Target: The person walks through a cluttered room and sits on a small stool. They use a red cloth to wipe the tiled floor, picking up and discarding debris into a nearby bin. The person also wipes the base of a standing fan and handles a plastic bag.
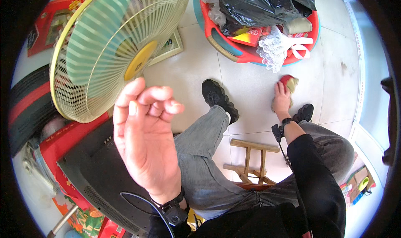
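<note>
My left hand (150,141) is raised close to the camera, palm showing and fingers loosely bent, with nothing in it. Behind its fingertips stands an electric fan (116,50) with a yellow rim and pale green blades. Down by the floor, my right hand (282,98) is on a red and yellowish cloth (289,81), fingers over its near side. The cloth looks crumpled and slightly blurred; part of it is hidden under the hand. It lies on the pale floor tiles (250,103), beside my right shoe (304,112).
A red basin (216,43) ahead holds a black plastic bag (257,6), a red box (247,37) and white lace (275,48). A wooden stool (255,147) is between my legs. To the left lies a black panel-like appliance (94,162); a glass door (374,65) borders the right.
</note>
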A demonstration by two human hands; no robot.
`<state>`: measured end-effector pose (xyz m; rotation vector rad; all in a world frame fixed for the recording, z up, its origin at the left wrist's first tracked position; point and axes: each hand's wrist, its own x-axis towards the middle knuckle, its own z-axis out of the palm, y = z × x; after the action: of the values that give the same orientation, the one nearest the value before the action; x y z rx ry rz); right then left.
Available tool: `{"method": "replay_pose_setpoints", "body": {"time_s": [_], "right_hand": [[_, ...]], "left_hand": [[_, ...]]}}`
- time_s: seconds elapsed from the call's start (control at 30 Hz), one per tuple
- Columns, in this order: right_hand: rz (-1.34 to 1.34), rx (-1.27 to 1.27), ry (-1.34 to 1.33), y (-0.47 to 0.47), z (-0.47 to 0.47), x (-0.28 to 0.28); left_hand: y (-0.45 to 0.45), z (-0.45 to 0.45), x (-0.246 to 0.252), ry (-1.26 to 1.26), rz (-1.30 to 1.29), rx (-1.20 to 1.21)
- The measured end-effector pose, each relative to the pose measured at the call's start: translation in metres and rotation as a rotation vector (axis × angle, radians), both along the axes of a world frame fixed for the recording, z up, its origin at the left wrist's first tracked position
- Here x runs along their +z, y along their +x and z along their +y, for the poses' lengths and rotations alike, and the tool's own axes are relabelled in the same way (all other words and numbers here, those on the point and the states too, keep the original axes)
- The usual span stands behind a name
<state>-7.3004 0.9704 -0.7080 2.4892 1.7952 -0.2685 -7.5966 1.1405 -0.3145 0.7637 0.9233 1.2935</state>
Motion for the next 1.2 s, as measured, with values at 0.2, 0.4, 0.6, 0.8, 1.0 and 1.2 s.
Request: {"method": "replay_pose_setpoints", "body": {"time_s": [0.2, 0.4, 0.6, 0.8, 1.0, 1.2], "right_hand": [[0.02, -0.141, -0.032, -0.013, -0.014, 0.012], [0.443, 0.213, 0.179, -0.129, -0.071, 0.038], [0.479, 0.837, -0.136, -0.182, -0.105, 0.026], [0.467, 0.564, -0.167, -0.088, -0.058, -0.005], [-0.051, 0.074, -0.065, 0.077, 0.02, 0.001], [0.141, 0.214, 0.329, -0.01, 0.046, 0.009]], "left_hand": [[-0.014, -0.008, 0.016, 0.017, -0.063, 0.051], [-0.041, -0.038, 0.046, 0.215, -0.048, -0.221], [-0.011, -0.045, 0.038, 0.048, 0.077, -0.059], [0.016, -0.03, 0.033, 0.04, 0.056, -0.315], [0.034, -0.036, 0.034, 0.018, 0.117, -0.266], [0.055, -0.035, 0.03, 0.014, 0.155, -0.247]]}}
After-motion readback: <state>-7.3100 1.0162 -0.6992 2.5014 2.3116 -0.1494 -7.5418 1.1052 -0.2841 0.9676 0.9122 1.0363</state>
